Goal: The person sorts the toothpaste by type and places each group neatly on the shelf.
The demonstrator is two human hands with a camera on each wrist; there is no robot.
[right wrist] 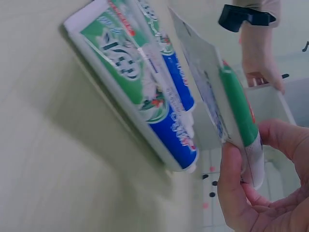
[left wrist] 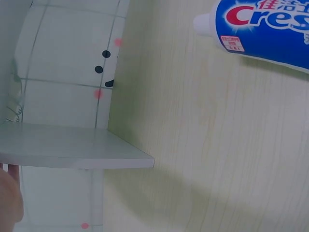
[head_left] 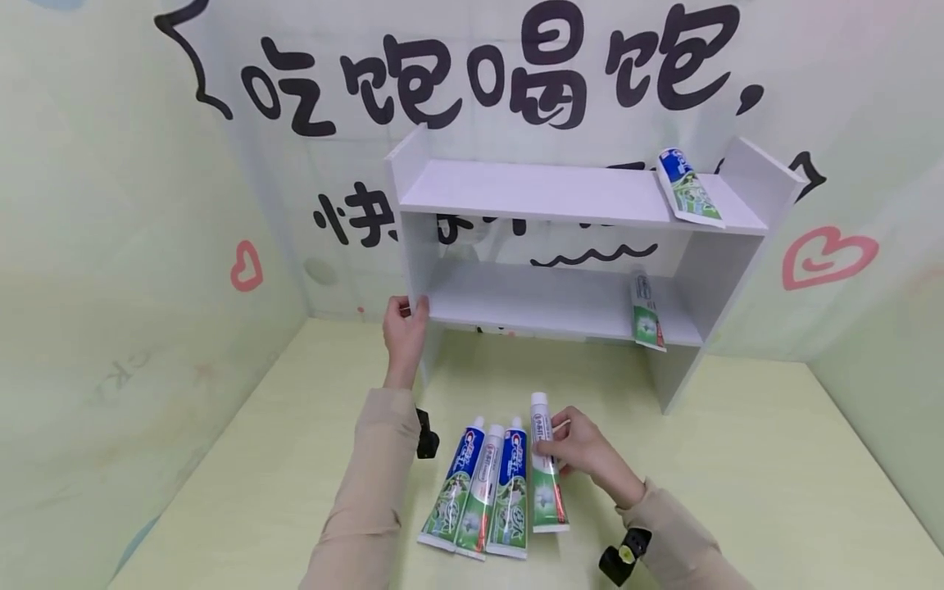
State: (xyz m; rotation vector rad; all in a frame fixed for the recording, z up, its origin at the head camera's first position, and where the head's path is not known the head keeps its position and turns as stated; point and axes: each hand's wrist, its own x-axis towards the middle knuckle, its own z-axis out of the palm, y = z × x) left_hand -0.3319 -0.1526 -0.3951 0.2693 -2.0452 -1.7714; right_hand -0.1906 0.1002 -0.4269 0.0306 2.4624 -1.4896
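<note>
My right hand (head_left: 583, 449) pinches a white and green toothpaste tube (head_left: 544, 479) between thumb and fingers. In the right wrist view the same tube (right wrist: 241, 106) is lifted off the table, seen edge-on. To its left lies a row of tubes: a blue and green Crest tube (head_left: 460, 479), a white and green tube (head_left: 483, 492) and another Crest tube (head_left: 512, 483). My left hand (head_left: 405, 332) grips the left side panel of a white shelf unit (head_left: 416, 262), its thumb on the panel's front. Only part of that hand (left wrist: 9, 200) shows in the left wrist view.
A Crest tube (head_left: 689, 188) lies at the right end of the upper shelf (head_left: 538, 188). On the lower shelf (head_left: 524, 299), a white and green tube (head_left: 646, 311) lies near the right panel. The unit stands on a pale wooden table (head_left: 782, 459), before a wall with black lettering (head_left: 549, 65).
</note>
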